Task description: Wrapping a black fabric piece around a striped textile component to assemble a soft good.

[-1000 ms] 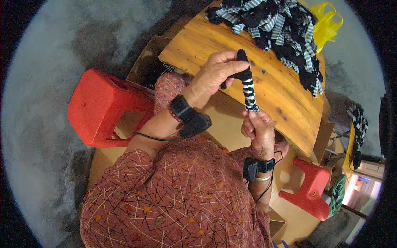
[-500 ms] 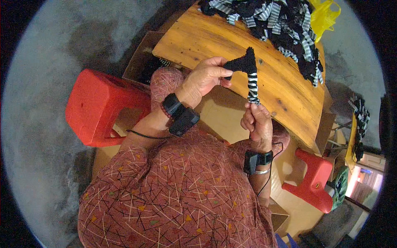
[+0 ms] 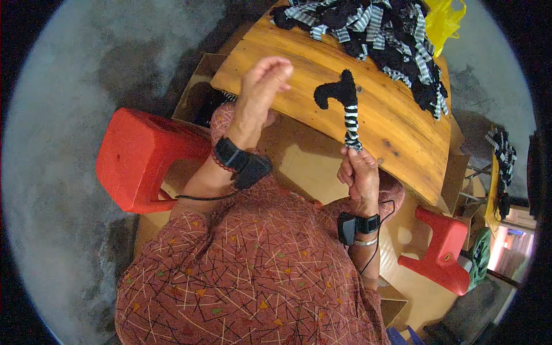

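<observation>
My right hand [image 3: 361, 172] pinches the lower end of a knitted sock-like piece [image 3: 336, 92]. This piece has a black fuzzy, bent upper part and a narrow black-and-white striped tube below. It stands up from my fingertips above the near edge of the wooden table [image 3: 287, 52]. To its left, my left hand [image 3: 263, 83] is raised and apart from it, with nothing visible in its loosely bent fingers. Whether anything is inside the striped tube is hidden.
A heap of similar black pieces with striped ends [image 3: 374, 29] covers the table's far side, beside a yellow plastic bag [image 3: 444, 26]. Red plastic stools stand at left [image 3: 138, 155] and right [image 3: 440, 247]. An open cardboard box [image 3: 201, 86] sits beside the table's left end.
My left hand has let go of the black fuzzy part and moved left, away from it. My right hand has kept its hold on the striped end, nearly in place.
</observation>
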The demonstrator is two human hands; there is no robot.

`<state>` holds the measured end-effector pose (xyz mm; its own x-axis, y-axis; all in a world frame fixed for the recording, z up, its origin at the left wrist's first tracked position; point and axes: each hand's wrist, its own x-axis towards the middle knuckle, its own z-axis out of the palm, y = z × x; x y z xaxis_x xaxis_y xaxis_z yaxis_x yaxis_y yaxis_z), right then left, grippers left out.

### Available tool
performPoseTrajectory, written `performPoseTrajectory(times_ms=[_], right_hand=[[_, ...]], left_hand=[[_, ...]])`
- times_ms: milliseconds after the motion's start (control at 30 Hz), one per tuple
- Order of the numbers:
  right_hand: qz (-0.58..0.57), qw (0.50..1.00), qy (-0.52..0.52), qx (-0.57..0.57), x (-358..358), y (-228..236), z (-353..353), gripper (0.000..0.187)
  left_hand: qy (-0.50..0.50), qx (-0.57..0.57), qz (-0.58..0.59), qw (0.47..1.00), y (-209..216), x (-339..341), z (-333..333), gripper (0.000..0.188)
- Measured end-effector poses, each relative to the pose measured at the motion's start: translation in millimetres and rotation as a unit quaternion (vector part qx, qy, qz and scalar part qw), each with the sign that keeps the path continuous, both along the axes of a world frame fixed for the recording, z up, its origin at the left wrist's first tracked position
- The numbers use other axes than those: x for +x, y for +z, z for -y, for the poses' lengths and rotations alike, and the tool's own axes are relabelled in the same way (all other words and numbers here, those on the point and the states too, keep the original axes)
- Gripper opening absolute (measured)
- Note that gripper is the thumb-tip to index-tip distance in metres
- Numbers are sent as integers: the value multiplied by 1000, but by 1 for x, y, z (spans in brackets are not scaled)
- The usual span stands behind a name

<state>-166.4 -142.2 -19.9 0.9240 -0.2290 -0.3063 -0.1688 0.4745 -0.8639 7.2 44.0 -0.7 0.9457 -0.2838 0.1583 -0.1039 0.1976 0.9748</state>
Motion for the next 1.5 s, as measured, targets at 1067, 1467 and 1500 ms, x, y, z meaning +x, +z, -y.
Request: performPoseTrajectory(times_ms=[1067, 1467, 1500], right_hand=[[58, 965, 19, -254, 12, -9, -18, 10], [5, 914, 33, -404, 7, -11, -4, 10], [3, 931, 34, -364, 7, -14, -5, 10]], left_hand=[[-21, -171, -171, 970, -5, -27, 36, 18], [-67, -170, -179, 967, -6, -21, 36, 15], [-67, -169, -186, 965, -4, -22, 39, 13]])
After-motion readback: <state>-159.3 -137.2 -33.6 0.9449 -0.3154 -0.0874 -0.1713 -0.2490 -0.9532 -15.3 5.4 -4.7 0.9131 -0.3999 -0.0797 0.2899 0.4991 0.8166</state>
